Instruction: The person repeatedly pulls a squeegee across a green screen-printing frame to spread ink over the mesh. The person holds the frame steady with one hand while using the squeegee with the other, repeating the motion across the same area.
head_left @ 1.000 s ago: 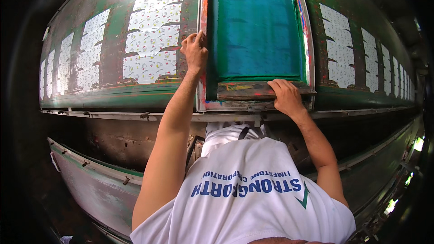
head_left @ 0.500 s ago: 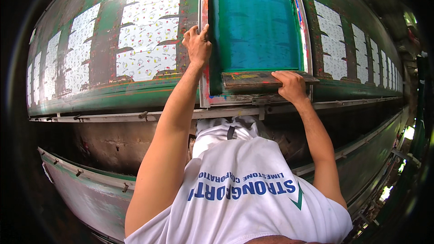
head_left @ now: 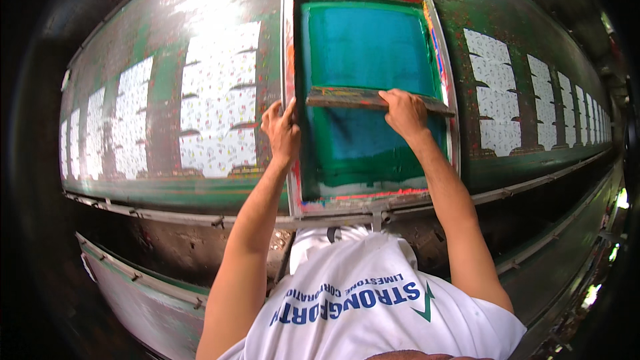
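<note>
A screen-printing screen lies flat on the long green table, its paint-stained frame around a blue-green mesh. Across the middle of the mesh rests a wooden squeegee, reaching nearly from one side of the frame to the other. My right hand is closed over the squeegee's right half, fingers on its top edge. At the frame's left side my left hand grips the rail, its index finger lying along it. Wet green ink streaks the mesh below the squeegee. The squeegee's blade is hidden.
White printed sheets with cut-out shapes lie in rows on the table, left and right of the screen. A metal rail with pegs runs along the near edge. Another table stands behind me at the lower left.
The squeegee has moved away from me, from the near end of the screen to its middle, in my right hand. My left hand stays at the frame's left side. The view has tilted.
</note>
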Motion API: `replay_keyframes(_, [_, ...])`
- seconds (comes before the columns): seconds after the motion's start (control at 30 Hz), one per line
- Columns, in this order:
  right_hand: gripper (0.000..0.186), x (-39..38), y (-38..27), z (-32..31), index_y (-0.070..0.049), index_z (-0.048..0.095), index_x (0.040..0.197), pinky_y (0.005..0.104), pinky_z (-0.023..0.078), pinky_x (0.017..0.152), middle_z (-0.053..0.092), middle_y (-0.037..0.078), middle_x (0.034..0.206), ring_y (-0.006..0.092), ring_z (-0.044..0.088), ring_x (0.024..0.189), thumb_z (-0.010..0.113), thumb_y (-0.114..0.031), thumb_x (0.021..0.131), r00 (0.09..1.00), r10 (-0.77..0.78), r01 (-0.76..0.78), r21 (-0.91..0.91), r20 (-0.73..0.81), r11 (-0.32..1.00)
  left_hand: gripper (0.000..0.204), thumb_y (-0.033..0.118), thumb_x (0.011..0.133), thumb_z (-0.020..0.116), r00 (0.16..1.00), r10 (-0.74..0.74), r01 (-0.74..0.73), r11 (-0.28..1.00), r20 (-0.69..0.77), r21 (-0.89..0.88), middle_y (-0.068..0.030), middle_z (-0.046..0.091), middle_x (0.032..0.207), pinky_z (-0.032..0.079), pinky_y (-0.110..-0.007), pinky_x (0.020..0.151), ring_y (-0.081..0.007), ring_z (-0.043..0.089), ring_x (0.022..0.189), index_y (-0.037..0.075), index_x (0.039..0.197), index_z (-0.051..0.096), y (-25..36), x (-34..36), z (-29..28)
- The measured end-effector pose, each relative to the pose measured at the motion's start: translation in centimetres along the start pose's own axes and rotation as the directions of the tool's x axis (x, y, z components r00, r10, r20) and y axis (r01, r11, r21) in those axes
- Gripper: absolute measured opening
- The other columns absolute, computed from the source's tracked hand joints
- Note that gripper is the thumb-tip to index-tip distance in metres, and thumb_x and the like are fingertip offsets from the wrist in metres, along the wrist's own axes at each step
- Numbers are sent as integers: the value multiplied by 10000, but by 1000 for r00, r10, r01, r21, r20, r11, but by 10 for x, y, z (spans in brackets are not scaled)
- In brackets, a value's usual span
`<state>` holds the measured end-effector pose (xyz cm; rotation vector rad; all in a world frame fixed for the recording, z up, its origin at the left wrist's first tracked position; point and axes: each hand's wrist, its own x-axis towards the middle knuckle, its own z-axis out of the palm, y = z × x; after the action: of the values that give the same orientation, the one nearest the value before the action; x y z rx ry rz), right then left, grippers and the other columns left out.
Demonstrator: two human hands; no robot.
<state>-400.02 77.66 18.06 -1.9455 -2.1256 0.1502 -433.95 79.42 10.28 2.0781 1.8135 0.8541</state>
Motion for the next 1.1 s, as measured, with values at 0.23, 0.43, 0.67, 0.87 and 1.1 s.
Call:
replay_keyframes(0.23, [156, 187, 60, 18, -124, 810, 967, 557, 627, 857, 795, 177, 1012, 427, 771, 986, 697, -111, 860, 996, 68, -66, -37, 59, 997, 688, -52, 848, 559, 1000, 11, -12, 999, 23, 32, -174, 571, 1453, 332, -522, 1202, -391, 494, 1364, 214, 1462, 722, 4, 3, -1])
replay_keyframes(0.43, [187, 281, 83, 13, -92, 815, 991, 539, 639, 878, 806, 200, 1031, 427, 782, 1013, 703, -106, 842, 997, 46, -40, -103, 57, 994, 706, -68, 817, 554, 999, -2, 0, 999, 53, 32, -177, 573, 1456, 326, -509, 1217, -388, 499, 1356, 176, 1458, 723, 5, 1, -4])
replay_keyframes(0.67, [422, 234, 74, 11, -242, 846, 1194, 543, 624, 920, 808, 157, 1112, 405, 762, 1058, 692, -65, 844, 993, -38, 48, -90, 111, 995, 722, -82, 803, 565, 999, -10, 8, 999, 38, 43, -171, 573, 1460, 328, -501, 1212, -377, 498, 1357, 183, 1455, 726, 9, 3, -7])
replay_keyframes(0.87, [423, 287, 93, -11, -195, 840, 1211, 523, 616, 990, 806, 174, 1162, 390, 766, 1101, 688, -89, 830, 990, -19, 28, -58, 141, 998, 630, -27, 858, 690, 1000, 16, -18, 994, 26, 107, -155, 585, 1450, 365, -502, 1147, -365, 526, 1349, 226, 1433, 731, 7, 3, -5])
replay_keyframes(1.1, [415, 330, 93, -9, -180, 820, 1243, 537, 608, 1009, 793, 184, 1221, 400, 748, 1154, 715, -131, 845, 975, 19, -2, -78, 222, 997, 613, -28, 879, 670, 999, -19, 16, 997, 39, 76, -152, 575, 1461, 346, -507, 1173, -367, 507, 1364, 220, 1436, 736, 9, 2, -5])
